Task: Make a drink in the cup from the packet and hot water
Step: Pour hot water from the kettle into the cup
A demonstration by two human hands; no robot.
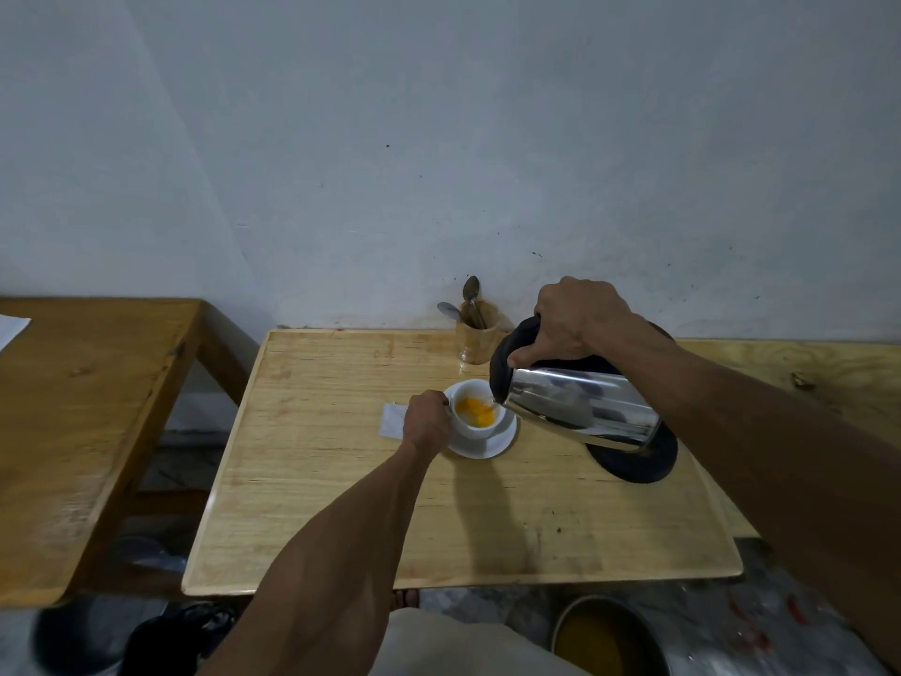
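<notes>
The white cup (475,409), orange powder inside, sits on its saucer (492,444) mid-table, handle gripped by the left hand (426,422), while the right hand (568,319), fist closed round the handle, tips the steel kettle (580,402) leftward, spout directly over the cup's right rim.

One of nearly everything, two of the spoons and hands.

On the pale worktop (341,505) there is one white cup (475,417) (orange contents inside), one saucer (492,446) beneath it, one steel kettle (580,407), one black kettle base (643,461), one white packet (391,420) and one wooden holder (478,341). That holder carries two spoons, one upright (471,288) and one leaning left (448,310). Two hands are in view: the left hand (426,422) and the right hand (575,319). A second, darker worktop (88,407) stands at the left, making two in all. One round pan (609,636) sits on the floor.
</notes>
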